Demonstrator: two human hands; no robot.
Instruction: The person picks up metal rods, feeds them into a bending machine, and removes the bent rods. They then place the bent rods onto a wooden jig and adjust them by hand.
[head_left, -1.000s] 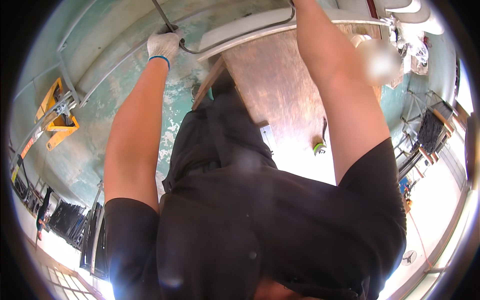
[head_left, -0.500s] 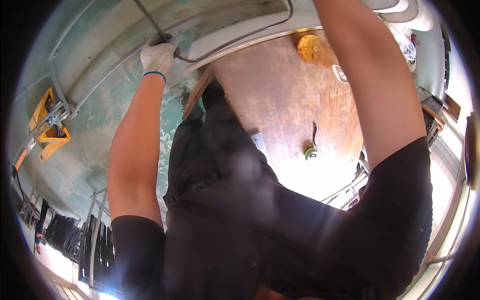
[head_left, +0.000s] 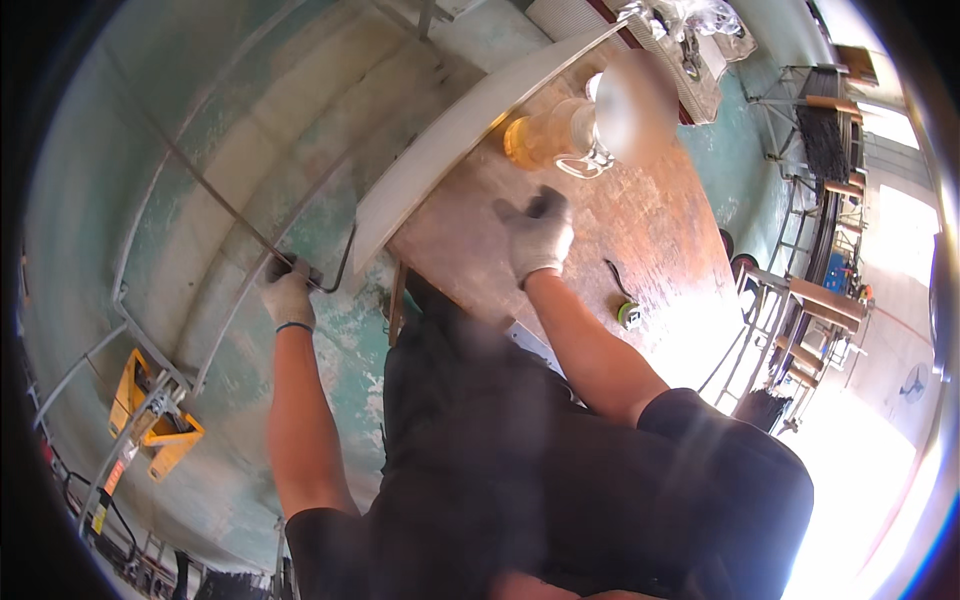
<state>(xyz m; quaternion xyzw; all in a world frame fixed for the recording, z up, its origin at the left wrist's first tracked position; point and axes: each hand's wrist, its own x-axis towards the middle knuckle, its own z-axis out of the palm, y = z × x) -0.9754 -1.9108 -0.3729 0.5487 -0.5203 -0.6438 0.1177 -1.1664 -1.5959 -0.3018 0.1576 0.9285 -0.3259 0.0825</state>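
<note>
My left hand (head_left: 287, 297), in a white knitted glove with dark fingers, is closed around a thin bent metal rod (head_left: 215, 195). One long straight stretch runs from the hand toward the upper left, and a short hooked end rises just right of the fist. My right hand (head_left: 540, 235), gloved the same way, is over the brown wooden tabletop (head_left: 470, 225). Its thumb stands apart from partly curled, slightly blurred fingers, and nothing shows in it. Beyond it lies a clear container (head_left: 545, 138) with amber liquid and a handle.
A green tape measure (head_left: 628, 315) with a black strap lies on the tabletop. A pale board (head_left: 440, 150) runs along its far left edge. Yellow metal equipment (head_left: 155, 415) stands on the green floor at left. Racks (head_left: 815, 300) of long dark stock are at right.
My right hand has come down from beyond the upper edge to over the tabletop. My left hand, still gripping the rod, appears lower in the tilted view, and the rod's hooked end has swung closer.
</note>
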